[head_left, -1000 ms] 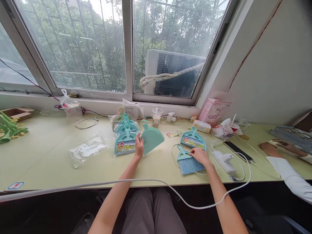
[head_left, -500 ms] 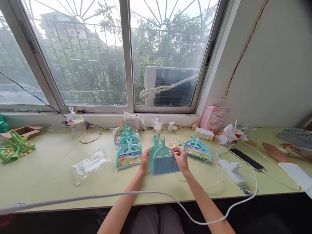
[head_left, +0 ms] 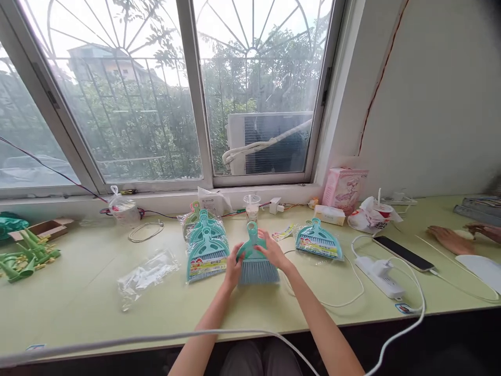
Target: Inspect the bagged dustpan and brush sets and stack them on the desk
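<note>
In front of me a teal hand brush [head_left: 258, 272] with grey-blue bristles lies over a matching dustpan, mostly hidden behind it; their handles line up at the top. My left hand [head_left: 234, 267] grips the set's left edge, thumb in front. My right hand [head_left: 274, 251] closes on the upper right of the brush, fingers behind its handle. Just left of my hands are several similar sets in clear bags, the nearest bagged set [head_left: 207, 256] showing a printed label. More bagged sets [head_left: 319, 239] lie to the right.
Crumpled clear bags [head_left: 148, 274] lie at left. A lidded cup [head_left: 252, 206] stands behind my hands. To the right are a power strip [head_left: 379, 277], a phone [head_left: 403, 253] and another person's hands [head_left: 450, 239]. A white cable [head_left: 235, 331] crosses in front of my forearms.
The brush and dustpan, side by side before, now overlap with handles aligned. They are lower on the table. My right hand has moved left and over the brush's upper part.
</note>
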The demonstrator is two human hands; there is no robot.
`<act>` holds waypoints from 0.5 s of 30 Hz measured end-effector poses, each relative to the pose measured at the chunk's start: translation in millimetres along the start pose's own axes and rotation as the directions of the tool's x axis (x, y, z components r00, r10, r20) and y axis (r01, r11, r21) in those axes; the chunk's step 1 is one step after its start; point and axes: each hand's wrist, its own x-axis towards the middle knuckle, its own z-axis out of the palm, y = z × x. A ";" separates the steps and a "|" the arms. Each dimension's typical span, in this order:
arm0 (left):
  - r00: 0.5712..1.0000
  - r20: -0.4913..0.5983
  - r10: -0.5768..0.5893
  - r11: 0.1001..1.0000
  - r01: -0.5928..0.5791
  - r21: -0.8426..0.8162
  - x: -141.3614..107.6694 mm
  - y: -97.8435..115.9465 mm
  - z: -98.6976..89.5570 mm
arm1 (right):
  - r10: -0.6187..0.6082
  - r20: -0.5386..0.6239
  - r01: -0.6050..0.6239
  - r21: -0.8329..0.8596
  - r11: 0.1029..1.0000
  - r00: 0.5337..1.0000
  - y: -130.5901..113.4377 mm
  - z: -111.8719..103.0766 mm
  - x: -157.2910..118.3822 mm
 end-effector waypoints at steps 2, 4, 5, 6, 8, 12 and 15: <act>0.999 0.027 -0.020 0.998 0.018 0.055 -3.1 0.5 -0.5 | 0.016 0.153 -0.029 0.084 0.996 0.988 -4.0 -3.6 10.2; 0.998 0.045 -0.053 0.996 0.049 0.080 -4.5 -0.4 -1.6 | 0.061 0.178 -0.084 0.125 0.989 0.982 -7.6 -2.1 16.1; 0.997 0.040 -0.060 0.995 0.057 0.076 -4.5 -0.7 -2.0 | 0.083 0.154 -0.106 0.149 0.983 0.985 -8.8 0.3 17.2; 0.998 0.028 -0.057 0.996 0.055 0.065 -4.0 -0.7 -2.4 | 0.106 0.119 -0.126 0.178 0.976 0.987 -9.6 3.5 17.3; 0.999 0.005 -0.035 0.998 0.035 0.042 -2.1 0.1 -3.2 | 0.151 0.052 -0.159 0.233 0.959 0.987 -10.2 10.9 15.6; 1.000 0.020 -0.014 0.998 0.012 0.068 1.8 2.8 -7.4 | 0.231 0.000 -0.221 0.290 0.931 0.973 -10.9 24.0 12.6; 1.000 0.007 -0.022 0.997 0.021 0.080 3.2 3.9 -10.5 | 0.279 -0.010 -0.263 0.301 0.917 0.960 -11.8 30.0 15.1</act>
